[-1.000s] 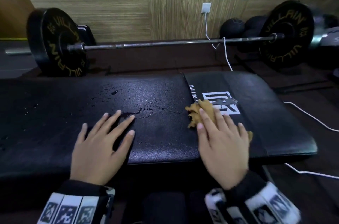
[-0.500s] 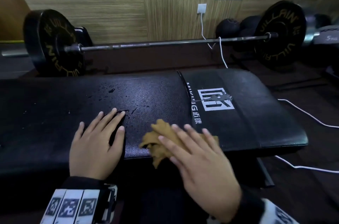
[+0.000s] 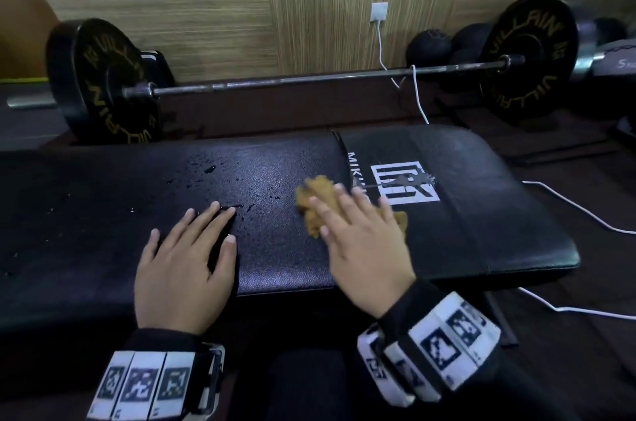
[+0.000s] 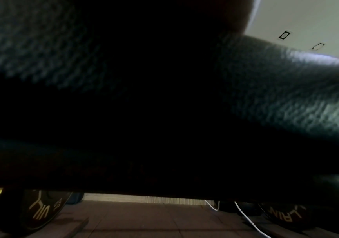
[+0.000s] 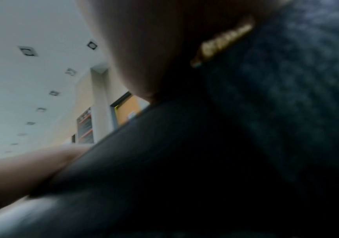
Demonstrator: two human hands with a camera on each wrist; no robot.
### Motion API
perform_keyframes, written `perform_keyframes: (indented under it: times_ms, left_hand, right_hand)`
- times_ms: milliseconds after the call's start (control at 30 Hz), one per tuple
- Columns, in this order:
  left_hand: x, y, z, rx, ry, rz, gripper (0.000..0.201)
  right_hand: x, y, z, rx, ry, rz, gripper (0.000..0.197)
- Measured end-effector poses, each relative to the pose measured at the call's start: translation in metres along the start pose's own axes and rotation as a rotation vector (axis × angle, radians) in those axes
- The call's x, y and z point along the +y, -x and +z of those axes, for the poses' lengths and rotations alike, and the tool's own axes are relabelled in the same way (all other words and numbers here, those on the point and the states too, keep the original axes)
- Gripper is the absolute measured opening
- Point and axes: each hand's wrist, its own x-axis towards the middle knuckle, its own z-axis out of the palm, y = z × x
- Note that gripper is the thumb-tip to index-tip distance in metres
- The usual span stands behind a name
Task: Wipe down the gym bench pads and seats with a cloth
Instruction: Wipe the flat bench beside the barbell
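A long black gym bench pad (image 3: pixel 103 214) runs across the head view, with water droplets (image 3: pixel 241 207) on its middle and a white logo (image 3: pixel 406 186) on the right section. My right hand (image 3: pixel 358 234) presses flat on a crumpled tan cloth (image 3: pixel 318 196) just left of the logo, fingers straight. My left hand (image 3: pixel 186 262) rests flat on the pad beside the droplets, fingers spread. The left wrist view shows mostly dark pad (image 4: pixel 286 96). A sliver of cloth (image 5: pixel 223 43) shows under my palm in the blurred right wrist view.
A barbell (image 3: pixel 309 78) with black plates (image 3: pixel 103 83) lies on the floor behind the bench, against a wood-panel wall. White cables (image 3: pixel 568 207) trail on the floor at right. Dark balls (image 3: pixel 430 48) sit by the wall.
My right hand swept the cloth from the logo toward the near edge and left, then back up and right toward the logo. The left hand stayed put.
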Motion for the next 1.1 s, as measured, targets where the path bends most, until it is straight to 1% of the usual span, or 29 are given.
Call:
perform_keyframes:
  times_ms: [100, 200, 267, 367, 433, 533, 600, 667, 767, 833, 900, 967, 1033, 1100]
  left_hand:
    - [-0.001, 0.0, 0.0, 0.003, 0.011, 0.011, 0.053]
    - [-0.001, 0.0, 0.0, 0.012, 0.02, 0.019, 0.054]
    - [-0.001, 0.0, 0.001, 0.024, 0.028, 0.02, 0.054]
    - [-0.001, 0.0, 0.001, 0.037, 0.036, 0.019, 0.054]
    - [0.0, 0.0, 0.002, 0.037, 0.035, 0.018, 0.054]
    - [0.0, 0.001, 0.003, 0.04, 0.045, 0.009, 0.053]
    - [0.0, 0.001, 0.004, 0.048, 0.08, -0.017, 0.047]
    - [0.003, 0.003, 0.004, 0.061, 0.122, -0.057, 0.038]
    - [0.019, 0.013, 0.006, 0.102, 0.223, -0.141, 0.039]
    - [0.04, 0.022, 0.004, 0.139, 0.274, -0.19, 0.046]
    - [0.066, 0.03, 0.005, 0.175, 0.289, -0.203, 0.054]
    - [0.093, 0.035, 0.01, 0.166, 0.253, -0.21, 0.057]
    - [0.115, 0.034, 0.019, 0.106, 0.18, -0.244, 0.062]
    - [0.129, 0.031, 0.027, 0.065, 0.125, -0.308, 0.076]
  right_hand:
    - [-0.017, 0.027, -0.002, -0.026, -0.078, -0.169, 0.048]
    - [-0.004, 0.051, -0.008, -0.079, -0.109, -0.254, 0.047]
    - [0.013, 0.061, -0.014, -0.095, -0.084, -0.259, 0.047]
    - [0.029, 0.06, -0.022, -0.121, -0.083, -0.183, 0.047]
    - [0.031, 0.051, -0.023, -0.13, -0.093, -0.122, 0.048]
    - [0.019, 0.036, -0.019, -0.079, -0.086, -0.09, 0.052]
    - [0.004, 0.033, -0.016, -0.069, -0.089, -0.13, 0.049]
    - [-0.008, 0.033, -0.012, -0.05, -0.1, -0.211, 0.047]
    - [-0.012, 0.035, -0.007, -0.056, -0.14, -0.342, 0.052]
    - [-0.004, 0.034, -0.009, -0.052, -0.221, -0.386, 0.055]
    - [0.009, 0.033, -0.011, 0.026, -0.342, -0.362, 0.052]
    - [0.027, 0.03, -0.013, 0.13, -0.406, -0.275, 0.048]
    - [0.048, 0.024, -0.013, 0.195, -0.376, -0.176, 0.046]
    - [0.066, 0.018, -0.013, 0.223, -0.285, -0.107, 0.039]
